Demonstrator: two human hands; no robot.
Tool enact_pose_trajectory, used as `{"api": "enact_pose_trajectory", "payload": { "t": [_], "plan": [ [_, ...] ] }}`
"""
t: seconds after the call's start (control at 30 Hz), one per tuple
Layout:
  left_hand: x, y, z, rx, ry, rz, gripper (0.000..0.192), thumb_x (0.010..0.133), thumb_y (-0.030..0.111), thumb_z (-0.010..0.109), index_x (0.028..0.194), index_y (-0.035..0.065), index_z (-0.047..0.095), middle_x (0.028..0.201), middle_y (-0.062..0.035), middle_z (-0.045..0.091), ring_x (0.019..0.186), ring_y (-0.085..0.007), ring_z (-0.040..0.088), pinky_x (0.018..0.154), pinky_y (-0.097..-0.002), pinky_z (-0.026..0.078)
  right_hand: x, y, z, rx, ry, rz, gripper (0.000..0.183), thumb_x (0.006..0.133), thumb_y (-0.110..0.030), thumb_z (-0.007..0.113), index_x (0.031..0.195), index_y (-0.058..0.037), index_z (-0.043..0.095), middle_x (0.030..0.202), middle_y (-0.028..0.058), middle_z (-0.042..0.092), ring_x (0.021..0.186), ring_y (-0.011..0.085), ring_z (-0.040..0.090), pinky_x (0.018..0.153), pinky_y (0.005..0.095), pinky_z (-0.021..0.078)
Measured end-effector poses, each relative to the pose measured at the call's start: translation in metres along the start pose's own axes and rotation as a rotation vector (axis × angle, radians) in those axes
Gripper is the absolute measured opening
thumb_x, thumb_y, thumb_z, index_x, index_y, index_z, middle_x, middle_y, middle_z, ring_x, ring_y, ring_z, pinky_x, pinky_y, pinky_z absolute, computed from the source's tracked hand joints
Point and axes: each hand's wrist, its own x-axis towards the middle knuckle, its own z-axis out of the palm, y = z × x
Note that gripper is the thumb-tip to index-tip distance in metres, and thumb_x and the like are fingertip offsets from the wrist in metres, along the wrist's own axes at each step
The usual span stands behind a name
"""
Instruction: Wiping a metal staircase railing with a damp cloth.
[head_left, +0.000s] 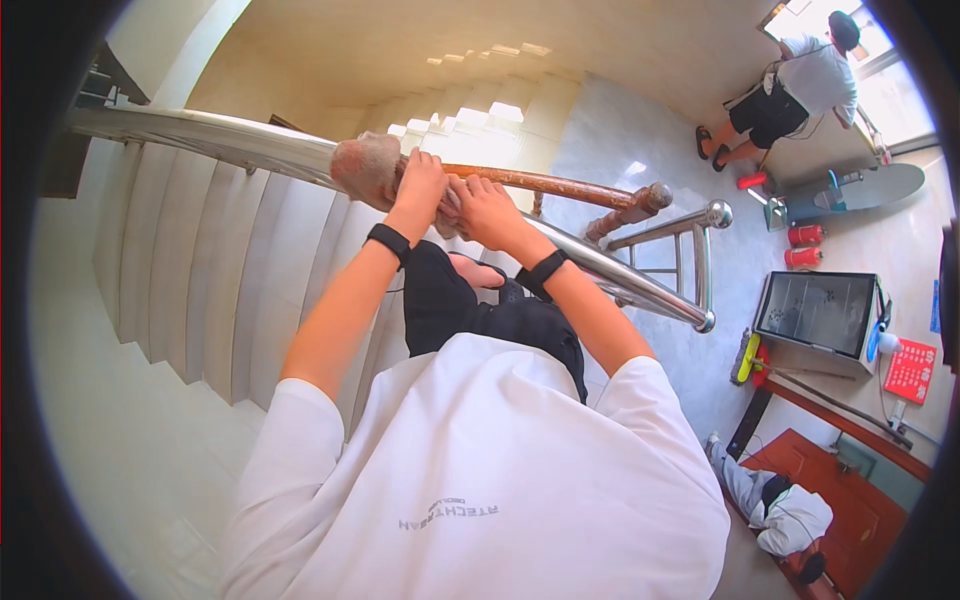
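My left hand (422, 182) grips a crumpled, greyish-pink cloth (367, 166) on the stainless steel stair handrail (600, 259). Close beside it, my right hand (486, 208) presses on the same cloth, its fingers bent over the folds. The cloth drapes over the rail, and its bulk lies to the left of my hands. Just beyond my hands runs a worn brown wooden handrail (547, 184), which ends at a wooden newel post (651, 198). Each of my wrists wears a black band. The part of the rail under the cloth is hidden.
Light stair treads (225, 277) lie left of me; more steps (480, 120) are beyond the rails. One person (817, 75) stands at a bright window, another (795, 517) by a red door (847, 510). Red fire extinguishers (806, 235), a glass-topped cabinet (817, 311) and a mop (746, 358) stand right.
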Motion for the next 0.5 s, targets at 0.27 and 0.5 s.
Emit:
{"api": "enact_pose_trajectory", "payload": {
  "t": [0.27, 0.5],
  "plan": [
    [0.002, 0.071, -0.012, -0.76, 0.423, 0.374, 0.071, 0.063, 0.035, 0.082, 0.122, 0.0047, 0.057, 0.115, -0.0107, 0.058, 0.111, -0.0305, 0.055, 0.099, -0.0446, 0.041, -0.149, 0.068, -0.03, -0.064, -0.061, 0.245, 0.054, 0.084, -0.007, 0.06, 0.136, -0.0047, 0.046, 0.125, 0.0182, 0.055, 0.122, 0.0363, 0.05, 0.105, 0.0455, 0.0379],
    [0.01, 0.167, -0.05, -0.653, 0.584, 0.508, 0.073, 0.07, 0.03, 0.078, 0.134, 0.0074, 0.05, 0.127, -0.013, 0.053, 0.117, -0.0307, 0.051, 0.101, -0.0477, 0.038, -0.298, 0.09, -0.034, -0.469, 0.033, 1.023, 0.057, 0.084, -0.014, 0.066, 0.136, -0.0014, 0.047, 0.141, 0.019, 0.046, 0.14, 0.035, 0.035, 0.115, 0.0511, 0.0275]
  ]
}}
